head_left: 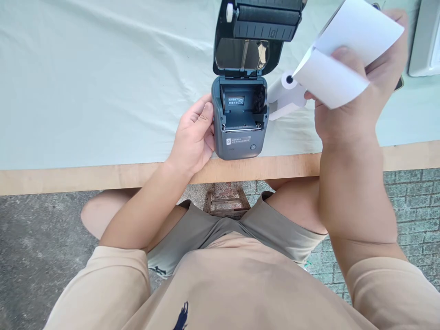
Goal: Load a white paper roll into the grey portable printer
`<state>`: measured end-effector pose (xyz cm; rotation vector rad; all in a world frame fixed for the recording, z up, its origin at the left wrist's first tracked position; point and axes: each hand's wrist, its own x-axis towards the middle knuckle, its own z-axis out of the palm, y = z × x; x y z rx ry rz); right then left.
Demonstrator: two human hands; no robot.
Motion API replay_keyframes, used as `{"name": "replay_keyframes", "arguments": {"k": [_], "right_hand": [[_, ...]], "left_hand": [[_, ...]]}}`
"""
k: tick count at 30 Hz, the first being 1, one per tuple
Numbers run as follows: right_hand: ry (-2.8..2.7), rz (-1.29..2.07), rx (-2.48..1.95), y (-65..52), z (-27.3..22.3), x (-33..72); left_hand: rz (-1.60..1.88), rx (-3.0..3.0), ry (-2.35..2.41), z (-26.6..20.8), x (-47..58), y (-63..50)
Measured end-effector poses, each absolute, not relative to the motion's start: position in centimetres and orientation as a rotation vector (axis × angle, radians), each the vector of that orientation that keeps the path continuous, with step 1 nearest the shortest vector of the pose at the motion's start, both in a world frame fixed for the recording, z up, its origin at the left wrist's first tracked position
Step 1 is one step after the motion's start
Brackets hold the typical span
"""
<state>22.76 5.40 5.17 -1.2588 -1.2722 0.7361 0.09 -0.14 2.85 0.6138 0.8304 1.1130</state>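
Note:
A dark grey-blue label printer (pixel 239 120) stands near the front edge of the table with its lid (pixel 252 46) swung up. Its roll compartment holds no roll, and a small instruction sticker shows inside. My left hand (pixel 197 130) grips the printer's left side, thumb on top along the edge. Raised to the right of the printer, my right hand (pixel 360 87) is closed on a bent white paper strip (pixel 360 30), its thumb pressing on the paper. Below the strip, a white paper roll (pixel 283 94) with a dark core lies beside the printer; whether the two are joined I cannot tell.
A pale green cloth (pixel 103 87) covers the table, with a bare wooden front edge (pixel 68 178). At the far right lies a grey-white object (pixel 426 41), cut off by the frame. A dark-edged item (pixel 399 83) is partly hidden behind my right hand. A wooden stool (pixel 227 201) shows below the table.

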Motion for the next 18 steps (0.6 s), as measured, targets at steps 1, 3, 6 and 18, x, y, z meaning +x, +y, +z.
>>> {"name": "replay_keyframes", "arguments": {"k": [1, 3, 6, 18], "right_hand": [[-1.209, 0.775, -1.175, 5.49, 5.05, 22.83], [-1.073, 0.884, -1.09, 5.58, 4.91, 22.95], [-0.986, 1.077, -1.225, 5.57, 5.15, 23.02], [-1.225, 0.745, -1.191, 4.8, 5.76, 22.04]], "left_hand": [[1.111, 0.616, 0.838, 2.83, 0.08, -0.15], [1.11, 0.617, 0.847, 2.8, 0.06, -0.17], [1.114, 0.617, 0.849, 2.84, 0.07, -0.16], [1.109, 0.613, 0.824, 3.05, 0.12, -0.19]]}}
